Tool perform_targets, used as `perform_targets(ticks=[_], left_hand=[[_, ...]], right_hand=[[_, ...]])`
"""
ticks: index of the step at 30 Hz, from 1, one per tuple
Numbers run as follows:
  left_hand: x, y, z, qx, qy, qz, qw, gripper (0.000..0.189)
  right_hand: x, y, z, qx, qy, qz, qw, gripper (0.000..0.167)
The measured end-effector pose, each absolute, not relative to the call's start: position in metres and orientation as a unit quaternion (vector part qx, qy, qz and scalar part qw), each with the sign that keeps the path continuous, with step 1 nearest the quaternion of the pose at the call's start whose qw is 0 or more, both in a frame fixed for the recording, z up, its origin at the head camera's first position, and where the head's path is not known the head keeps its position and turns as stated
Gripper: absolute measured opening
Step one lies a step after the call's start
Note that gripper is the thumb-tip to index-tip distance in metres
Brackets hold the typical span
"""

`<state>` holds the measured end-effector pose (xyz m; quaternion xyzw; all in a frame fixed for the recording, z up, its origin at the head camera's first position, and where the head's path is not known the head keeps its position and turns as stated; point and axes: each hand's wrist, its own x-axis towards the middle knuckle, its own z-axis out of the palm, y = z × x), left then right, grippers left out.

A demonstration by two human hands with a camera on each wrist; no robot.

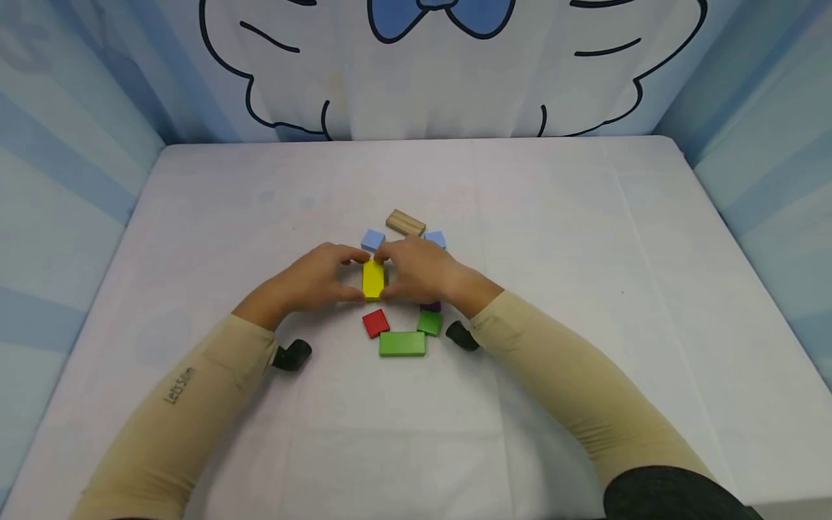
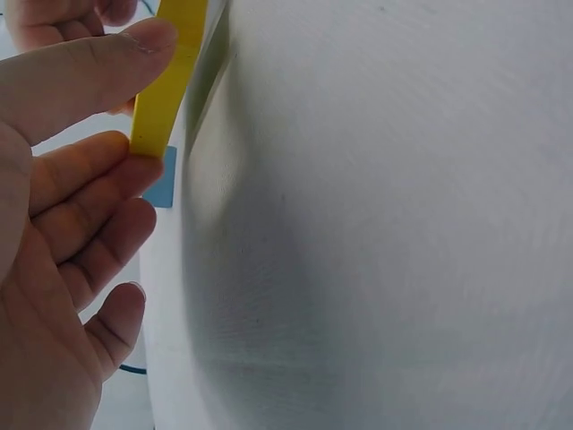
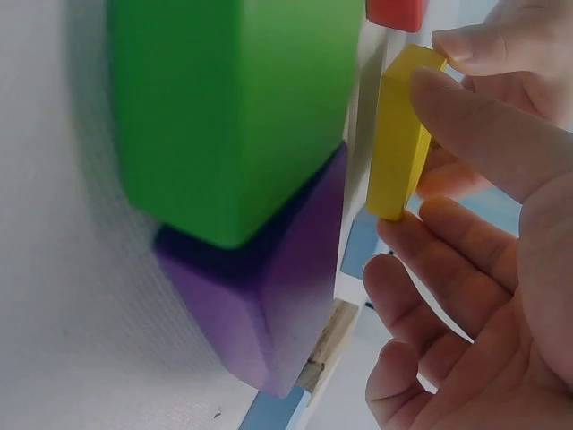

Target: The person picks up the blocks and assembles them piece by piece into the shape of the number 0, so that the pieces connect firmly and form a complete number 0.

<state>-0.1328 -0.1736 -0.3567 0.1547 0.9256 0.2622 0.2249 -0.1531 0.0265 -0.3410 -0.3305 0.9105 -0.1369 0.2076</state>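
Both hands meet at a yellow rectangular block (image 1: pixel 373 279), one on each side. My left hand (image 1: pixel 318 278) pinches its ends between thumb and fingertips, thumb at the near end. From the right, my right hand (image 1: pixel 419 271) holds the same block, also by thumb and fingertips. In the right wrist view the yellow block (image 3: pixel 391 148) stands a little off the white cloth, and the other fingers of each hand are loosely bent. Just beyond it lies a blue block (image 1: pixel 373 240). A red block (image 1: pixel 375 323) sits nearer the body.
Other blocks lie around in a rough ring: a wood-coloured block (image 1: pixel 406 222), a second blue one (image 1: pixel 436 239), a purple one (image 1: pixel 430 307) partly hidden by the right hand, a small green one (image 1: pixel 430 323) and a long green one (image 1: pixel 402 344). White cloth covers the table (image 1: pixel 572 253).
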Motion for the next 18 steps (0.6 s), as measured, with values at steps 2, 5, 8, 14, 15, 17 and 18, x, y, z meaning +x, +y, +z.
perform_targets(ticks=[2,5,8,14,15,17,18], left_hand=[[-0.132,-0.1725,-0.3565,0.153,0.926,0.263,0.226,0.066],[-0.131,-0.1715,-0.3579,0.154,0.925,0.265,0.225,0.066],[-0.1301,-0.1706,-0.359,0.159,0.924,0.267,0.223,0.065],[-0.1301,-0.1698,-0.3604,0.162,0.924,0.262,0.227,0.065],[-0.1301,-0.1699,-0.3606,0.163,0.924,0.261,0.228,0.065],[-0.1302,-0.1704,-0.3607,0.164,0.923,0.259,0.231,0.065],[-0.1302,-0.1707,-0.3604,0.165,0.923,0.259,0.232,0.065]], right_hand=[[-0.1528,0.0266,-0.3411,-0.33,0.911,-0.133,0.208,0.058],[-0.1526,0.0266,-0.342,-0.33,0.912,-0.124,0.209,0.057],[-0.1524,0.0266,-0.343,-0.327,0.913,-0.117,0.212,0.057],[-0.1511,0.0261,-0.3429,-0.323,0.914,-0.112,0.217,0.058],[-0.1509,0.026,-0.3428,-0.323,0.914,-0.111,0.218,0.058],[-0.1508,0.0262,-0.3428,-0.323,0.914,-0.11,0.219,0.058],[-0.1507,0.0262,-0.3428,-0.324,0.913,-0.111,0.22,0.058]])
